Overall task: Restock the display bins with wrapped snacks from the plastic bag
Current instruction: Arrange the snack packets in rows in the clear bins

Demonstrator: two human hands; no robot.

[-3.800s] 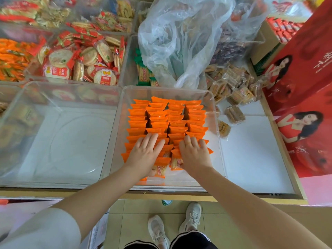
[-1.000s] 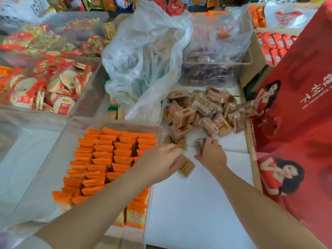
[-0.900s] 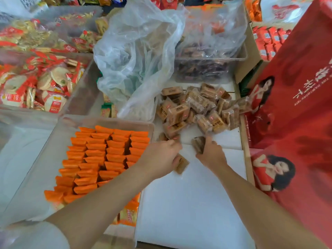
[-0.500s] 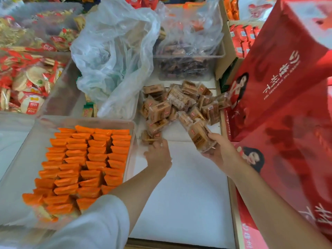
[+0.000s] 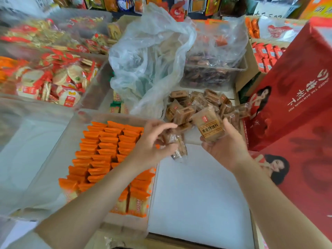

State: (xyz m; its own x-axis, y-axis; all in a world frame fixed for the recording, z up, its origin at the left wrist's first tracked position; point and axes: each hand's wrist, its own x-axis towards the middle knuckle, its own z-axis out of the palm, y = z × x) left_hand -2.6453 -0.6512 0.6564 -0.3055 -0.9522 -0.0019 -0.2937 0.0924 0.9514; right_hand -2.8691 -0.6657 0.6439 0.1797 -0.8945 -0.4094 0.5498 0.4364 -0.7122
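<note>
A crumpled clear plastic bag (image 5: 149,65) lies behind the bins. In front of it a loose pile of brown wrapped snacks (image 5: 199,105) sits on the white shelf surface (image 5: 197,191). My right hand (image 5: 224,146) holds a small stack of brown snack packs (image 5: 209,126) above the surface, label towards me. My left hand (image 5: 152,142) grips a brown pack (image 5: 177,146) just left of it. A clear bin (image 5: 53,177) on the left holds neat rows of orange wrapped snacks (image 5: 111,151).
An empty clear bin (image 5: 21,144) stands at far left. Bins of red-and-white round crackers (image 5: 59,83) and dark snacks (image 5: 206,74) sit behind. Tall red gift boxes (image 5: 294,112) wall off the right side.
My hands left the orange snacks and moved right to the brown pile. Both hands have lifted brown packs off the white surface; the right hand's stack rose and turned its label towards me.
</note>
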